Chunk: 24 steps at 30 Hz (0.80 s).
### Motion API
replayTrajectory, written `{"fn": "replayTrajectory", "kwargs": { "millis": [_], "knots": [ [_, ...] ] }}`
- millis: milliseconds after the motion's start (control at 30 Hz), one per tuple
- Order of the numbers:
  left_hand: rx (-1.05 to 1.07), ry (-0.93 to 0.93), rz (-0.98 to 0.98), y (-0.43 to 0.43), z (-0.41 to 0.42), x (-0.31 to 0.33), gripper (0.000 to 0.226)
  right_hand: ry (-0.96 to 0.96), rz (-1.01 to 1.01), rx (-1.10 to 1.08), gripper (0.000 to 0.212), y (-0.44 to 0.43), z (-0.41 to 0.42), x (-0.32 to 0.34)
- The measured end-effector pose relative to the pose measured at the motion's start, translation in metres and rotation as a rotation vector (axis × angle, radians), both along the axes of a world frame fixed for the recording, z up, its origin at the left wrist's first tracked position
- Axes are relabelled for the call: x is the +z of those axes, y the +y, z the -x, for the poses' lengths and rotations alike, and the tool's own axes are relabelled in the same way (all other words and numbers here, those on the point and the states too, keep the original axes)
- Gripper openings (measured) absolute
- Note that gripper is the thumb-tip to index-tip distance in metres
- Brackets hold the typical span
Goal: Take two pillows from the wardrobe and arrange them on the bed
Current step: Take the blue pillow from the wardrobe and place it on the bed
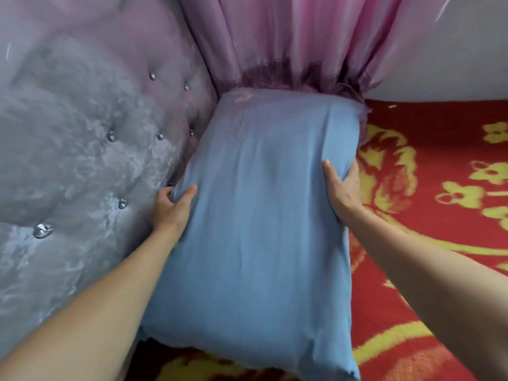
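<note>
Pillow (258, 215): blue, long, lying on the bed with its far end up against the pink curtain (288, 42) and its left long edge close beside the headboard; only 1 pillow is in view.
Headboard (82, 138): grey, tufted, studded with shiny buttons, filling the left of the view.
Left hand (171, 206): closed on the pillow's left edge, thumb on top and fingers tucked under a pinch of the cover, right beside the headboard.
Step in hand: judged as placing or squaring the pillow at the head of the bed; whether it is the 1st or the 2nd of the 2 cannot be told.
Right hand (342, 185): cupped around the pillow's right edge, thumb spread on the top face, fingers wrapped over the side, gripping it.
Bed (439, 215): covered by a red blanket with yellow flowers, bare to the right of the pillow.
Next move: likely calls for both hands to let go once the pillow lies flat and square; if another pillow remains to be fetched, the free space for it is on the right.
</note>
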<state>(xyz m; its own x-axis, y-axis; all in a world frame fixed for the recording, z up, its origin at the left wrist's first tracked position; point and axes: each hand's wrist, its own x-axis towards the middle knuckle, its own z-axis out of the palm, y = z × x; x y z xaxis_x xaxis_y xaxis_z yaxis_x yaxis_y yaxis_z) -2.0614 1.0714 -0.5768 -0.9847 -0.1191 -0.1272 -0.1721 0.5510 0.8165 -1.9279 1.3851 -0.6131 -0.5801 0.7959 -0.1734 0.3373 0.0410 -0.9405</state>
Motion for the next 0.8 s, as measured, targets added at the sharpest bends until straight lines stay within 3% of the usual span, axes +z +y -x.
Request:
{"fn": "replayTrajectory", "kwargs": {
  "millis": [133,233,433,533,667,733,800],
  "knots": [
    [-0.114,-0.124,0.021,-0.004,0.026,-0.035,0.079,-0.070,-0.020,0.173,0.089,0.014,0.032,-0.038],
    [-0.190,-0.195,0.098,-0.023,-0.001,-0.071,0.079,-0.140,-0.035,0.239,0.083,-0.002,0.006,-0.069],
    [-0.117,-0.127,0.318,-0.055,-0.049,-0.090,0.072,-0.195,0.036,0.103,0.084,-0.089,-0.079,-0.075],
    [-0.149,0.017,0.443,-0.038,-0.053,-0.086,0.060,-0.281,-0.177,0.188,0.084,-0.128,-0.089,-0.064],
    [-0.180,0.039,0.619,-0.047,-0.085,-0.104,0.061,-0.356,-0.786,0.404,0.063,-0.158,-0.114,-0.076],
    [-0.148,-0.034,0.620,-0.068,-0.098,-0.118,0.063,-0.394,-0.859,0.514,0.065,-0.160,-0.143,-0.101],
    [-0.132,-0.103,0.526,-0.094,-0.106,-0.129,0.063,-0.494,-0.803,0.522,0.071,-0.157,-0.182,-0.126]
  ]
}}
